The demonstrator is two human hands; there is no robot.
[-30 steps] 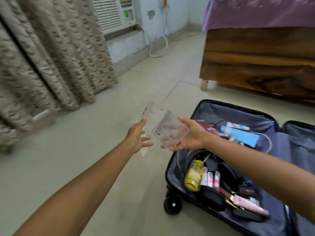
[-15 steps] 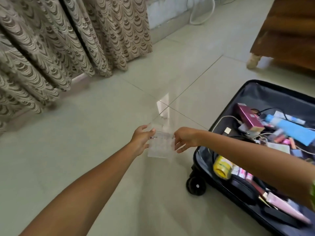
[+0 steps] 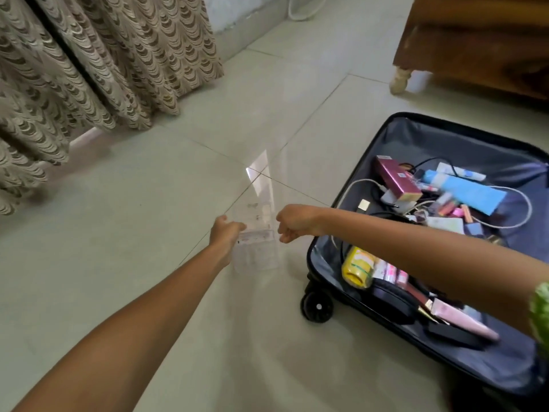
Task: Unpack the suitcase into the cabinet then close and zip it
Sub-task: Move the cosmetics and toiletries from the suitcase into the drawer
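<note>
A clear plastic box (image 3: 258, 251) with its lid tilted open hangs low over the floor tiles, left of the suitcase. My left hand (image 3: 225, 233) grips its left edge and my right hand (image 3: 292, 223) grips its right edge, fingers curled. The dark open suitcase (image 3: 463, 138) lies on the floor at the right. Inside it are a yellow jar (image 3: 356, 267), a pink box (image 3: 396, 182), a blue tube (image 3: 466, 191), white cables, a black pouch and several small cosmetics.
Patterned beige curtains (image 3: 98, 60) hang at the upper left. A wooden bed frame (image 3: 475, 43) with a pale leg (image 3: 399, 81) stands at the upper right. Glossy floor tiles lie between curtains and suitcase. A suitcase wheel (image 3: 317, 306) sticks out toward me.
The box went from my right palm, held high, down toward the floor, and both hands now grip its sides. The view has tilted down and left.
</note>
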